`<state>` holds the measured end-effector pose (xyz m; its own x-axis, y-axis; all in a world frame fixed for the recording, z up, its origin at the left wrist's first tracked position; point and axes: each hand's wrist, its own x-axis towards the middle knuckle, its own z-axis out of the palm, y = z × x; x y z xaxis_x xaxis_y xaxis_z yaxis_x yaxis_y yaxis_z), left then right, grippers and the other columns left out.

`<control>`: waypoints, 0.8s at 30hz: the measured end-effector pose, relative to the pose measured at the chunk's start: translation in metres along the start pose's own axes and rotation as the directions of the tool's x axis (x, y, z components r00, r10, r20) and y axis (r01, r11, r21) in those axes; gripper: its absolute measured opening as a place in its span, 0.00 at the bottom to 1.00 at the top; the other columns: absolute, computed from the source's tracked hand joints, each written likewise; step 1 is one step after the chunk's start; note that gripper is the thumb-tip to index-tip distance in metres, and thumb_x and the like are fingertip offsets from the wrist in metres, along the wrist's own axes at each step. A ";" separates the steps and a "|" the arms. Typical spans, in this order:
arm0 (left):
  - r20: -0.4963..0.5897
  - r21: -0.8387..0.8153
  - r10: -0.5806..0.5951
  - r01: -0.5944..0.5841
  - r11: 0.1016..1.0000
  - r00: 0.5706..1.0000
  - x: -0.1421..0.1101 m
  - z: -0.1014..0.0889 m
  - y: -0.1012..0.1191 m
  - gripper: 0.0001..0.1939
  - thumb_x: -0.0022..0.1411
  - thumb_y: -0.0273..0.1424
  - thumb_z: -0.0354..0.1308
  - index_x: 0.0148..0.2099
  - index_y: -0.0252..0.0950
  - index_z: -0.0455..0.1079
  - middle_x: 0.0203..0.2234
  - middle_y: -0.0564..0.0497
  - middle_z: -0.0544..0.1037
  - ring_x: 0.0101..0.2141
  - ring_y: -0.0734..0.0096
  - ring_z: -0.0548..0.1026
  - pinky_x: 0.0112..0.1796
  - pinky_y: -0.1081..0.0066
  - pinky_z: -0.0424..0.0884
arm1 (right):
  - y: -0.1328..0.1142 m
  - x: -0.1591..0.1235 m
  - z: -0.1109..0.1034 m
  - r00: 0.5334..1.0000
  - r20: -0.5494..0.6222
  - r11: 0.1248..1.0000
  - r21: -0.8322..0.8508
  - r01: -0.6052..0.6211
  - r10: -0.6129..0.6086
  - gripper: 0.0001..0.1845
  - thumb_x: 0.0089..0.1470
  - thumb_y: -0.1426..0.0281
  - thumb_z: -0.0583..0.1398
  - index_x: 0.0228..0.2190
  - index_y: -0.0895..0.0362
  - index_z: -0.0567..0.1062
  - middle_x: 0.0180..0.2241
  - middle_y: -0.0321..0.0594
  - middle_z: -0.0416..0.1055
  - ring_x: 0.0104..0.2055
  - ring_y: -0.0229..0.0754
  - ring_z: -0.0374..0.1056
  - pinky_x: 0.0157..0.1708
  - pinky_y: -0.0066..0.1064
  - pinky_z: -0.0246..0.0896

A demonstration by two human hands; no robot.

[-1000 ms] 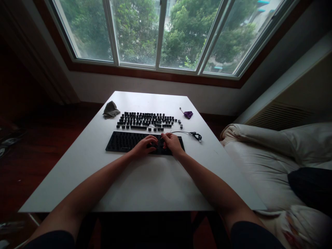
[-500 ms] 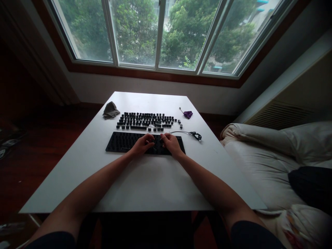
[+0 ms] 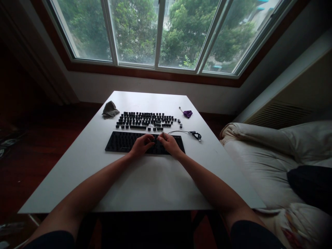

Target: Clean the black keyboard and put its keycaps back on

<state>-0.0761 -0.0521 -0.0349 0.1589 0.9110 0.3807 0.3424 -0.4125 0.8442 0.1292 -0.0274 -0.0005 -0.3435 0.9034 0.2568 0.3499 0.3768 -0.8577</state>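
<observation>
A black keyboard [image 3: 120,141], its keycaps off, lies across the white table in front of me. Over its right half, my left hand [image 3: 141,144] is closed, fingers curled and pinched on something too small to name. Close beside it, my right hand [image 3: 168,143] is also closed, thumb and fingers pressed together around something small I cannot make out. The two hands' fingertips nearly meet above the board. Just beyond the keyboard, loose black keycaps [image 3: 140,119] are laid out in rows, with the long spacebar [image 3: 138,127] in the nearest row.
A grey cloth [image 3: 110,109] sits at the table's left edge. At the right lie a purple cloth [image 3: 187,113] and a bundled black cable [image 3: 195,135]. The white table [image 3: 145,193] reaches toward me. A sofa [image 3: 259,166] stands at the right, below windows [image 3: 137,31].
My right hand has shifted slightly left, bringing its fingertips nearer my left hand. The left hand stays in nearly the same place. The camera view has moved a little.
</observation>
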 end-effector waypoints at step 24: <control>0.015 0.077 0.081 -0.082 0.994 0.997 -0.004 0.002 0.005 0.10 0.61 0.31 0.61 0.46 0.38 0.69 0.31 0.54 0.76 0.32 0.71 0.74 0.35 0.72 0.69 | 0.010 0.002 0.001 0.996 0.082 0.999 -0.030 -0.022 0.024 0.15 0.55 0.57 0.62 0.32 0.57 0.79 0.28 0.36 0.74 0.29 0.39 0.66 0.32 0.29 0.59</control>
<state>-0.0733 -0.0580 -0.0332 0.2003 0.8746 0.4415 0.3988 -0.4844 0.7787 0.1315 -0.0220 -0.0085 -0.4053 0.8924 0.1983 0.3831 0.3628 -0.8495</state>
